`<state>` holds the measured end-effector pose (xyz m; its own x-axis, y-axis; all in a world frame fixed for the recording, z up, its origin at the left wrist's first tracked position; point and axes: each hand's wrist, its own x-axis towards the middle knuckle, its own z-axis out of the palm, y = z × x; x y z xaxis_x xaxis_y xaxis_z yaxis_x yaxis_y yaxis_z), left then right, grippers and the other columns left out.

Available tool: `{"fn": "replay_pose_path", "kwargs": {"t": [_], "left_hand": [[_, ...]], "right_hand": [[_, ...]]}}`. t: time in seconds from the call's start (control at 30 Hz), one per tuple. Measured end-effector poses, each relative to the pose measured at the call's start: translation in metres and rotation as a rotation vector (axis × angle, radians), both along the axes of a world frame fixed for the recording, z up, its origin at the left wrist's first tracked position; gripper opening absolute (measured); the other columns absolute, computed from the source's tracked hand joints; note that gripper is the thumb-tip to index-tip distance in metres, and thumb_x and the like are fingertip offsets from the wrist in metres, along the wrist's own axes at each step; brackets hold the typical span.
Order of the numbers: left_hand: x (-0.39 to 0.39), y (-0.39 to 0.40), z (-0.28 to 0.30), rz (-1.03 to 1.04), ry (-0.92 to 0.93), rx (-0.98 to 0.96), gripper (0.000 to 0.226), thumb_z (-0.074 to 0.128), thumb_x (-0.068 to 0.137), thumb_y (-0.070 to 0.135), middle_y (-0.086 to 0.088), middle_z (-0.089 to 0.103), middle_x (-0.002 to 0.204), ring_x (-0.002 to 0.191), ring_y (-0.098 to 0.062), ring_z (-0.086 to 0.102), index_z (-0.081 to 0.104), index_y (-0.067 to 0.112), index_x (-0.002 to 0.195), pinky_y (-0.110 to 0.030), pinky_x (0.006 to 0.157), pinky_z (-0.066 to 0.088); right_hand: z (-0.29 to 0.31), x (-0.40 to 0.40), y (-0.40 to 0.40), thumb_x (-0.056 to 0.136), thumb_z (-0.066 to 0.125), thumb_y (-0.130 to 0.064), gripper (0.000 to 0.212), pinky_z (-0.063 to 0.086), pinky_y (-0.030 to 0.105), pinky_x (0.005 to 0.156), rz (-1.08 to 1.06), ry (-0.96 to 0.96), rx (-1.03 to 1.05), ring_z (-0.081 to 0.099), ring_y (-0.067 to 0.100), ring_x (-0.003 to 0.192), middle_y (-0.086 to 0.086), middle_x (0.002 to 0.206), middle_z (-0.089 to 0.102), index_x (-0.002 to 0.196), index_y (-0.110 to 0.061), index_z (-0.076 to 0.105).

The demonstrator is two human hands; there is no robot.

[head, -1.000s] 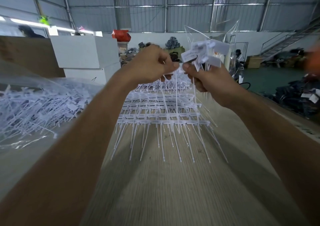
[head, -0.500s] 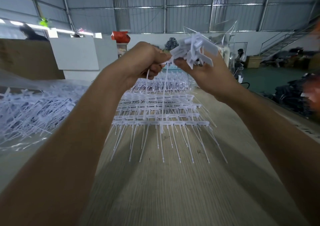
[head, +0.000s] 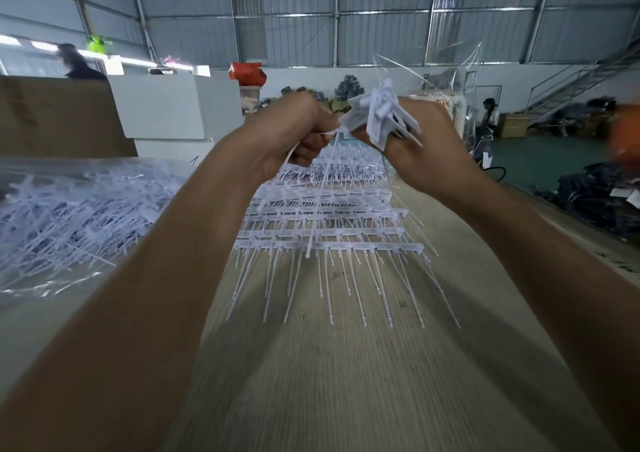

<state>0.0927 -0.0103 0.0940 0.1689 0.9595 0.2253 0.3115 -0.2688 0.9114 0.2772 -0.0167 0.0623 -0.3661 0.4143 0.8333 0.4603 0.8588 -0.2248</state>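
Bare wooden table (head: 346,382) fills the near field, with both forearms reaching forward over it. Left forearm (head: 156,296) comes in from the lower left, right forearm (head: 536,261) from the lower right.

Past the wrists, rows of white plastic tag ties (head: 329,240) lie flat on the table. They are stacked row behind row, heads joined in strips, thin tails pointing toward the camera.

Both hands are raised above those rows, close together, nearly touching. Left hand (head: 294,133) is curled into a fist, thumb and fingers pinching a single tie (head: 330,134) at its top. The strand hangs down toward the rows. Right hand (head: 426,150) is closed around a bundle of loose ties (head: 381,119), heads fanned out above the fingers and tails trailing below the palm. The single tie runs from the left fingers up against the bundle. Whether it is fully clear of the bundle cannot be told.

On the left side of the table sits a clear plastic bag of ties (head: 69,216), a tangled heap. Behind it stand a cardboard box (head: 52,116) and a white box (head: 173,105). A red bag (head: 246,72) sits further back. A crumpled clear plastic sheet (head: 450,67) stands up behind the right hand.

At right, off the table, there is a dark clothing pile (head: 595,195) on a green floor. Far back: one person (head: 74,62) behind the cardboard box, another person (head: 489,110) near the wall, and a metal staircase (head: 571,81) at the far right. The walls and roof are corrugated metal.
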Motion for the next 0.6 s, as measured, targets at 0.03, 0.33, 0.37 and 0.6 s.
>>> {"fn": "replay_pose_path", "kwargs": {"t": [0.03,0.33,0.37,0.6], "left_hand": [[-0.0001,0.0001,0.0002,0.008,0.003,0.002,0.019,0.041,0.092,0.002,0.004,0.026,0.048,0.046,-0.013,0.017,0.045,0.014,0.078,-0.024,0.048,0.016],[-0.0011,0.0023,0.0021,0.001,0.082,-0.001,0.027,0.045,0.085,0.003,0.002,0.033,0.049,0.040,-0.012,0.026,0.048,0.012,0.060,-0.021,0.043,0.026],[-0.0015,0.0015,0.0033,-0.013,0.086,0.005,0.026,0.046,0.086,0.003,0.001,0.032,0.051,0.040,-0.012,0.027,0.048,0.012,0.061,-0.020,0.043,0.027],[0.0023,-0.0062,0.0093,-0.021,0.092,0.099,0.036,0.057,0.094,0.017,-0.001,0.029,0.057,0.047,-0.015,0.023,0.049,0.014,0.059,-0.023,0.048,0.022]], "right_hand": [[0.0004,0.0009,0.0019,0.094,0.055,0.000,0.036,0.042,0.001,0.070,-0.019,-0.013,0.037,0.057,-0.021,0.075,-0.048,0.080,0.059,0.098,-0.035,0.059],[0.0012,0.0042,0.0036,0.089,0.049,-0.005,0.027,0.042,0.033,0.061,-0.130,-0.121,0.028,0.047,0.009,0.059,0.011,0.085,0.069,0.104,0.003,0.071],[-0.0004,0.0031,0.0053,0.092,0.049,-0.004,0.026,0.044,0.035,0.064,-0.155,-0.124,-0.017,0.054,0.014,0.064,0.013,0.088,0.069,0.106,0.001,0.070],[-0.0041,-0.0020,0.0086,0.105,0.053,-0.023,0.009,0.044,0.021,0.053,0.062,0.141,-0.332,0.051,0.008,0.059,-0.008,0.082,0.063,0.104,-0.027,0.062]]}}
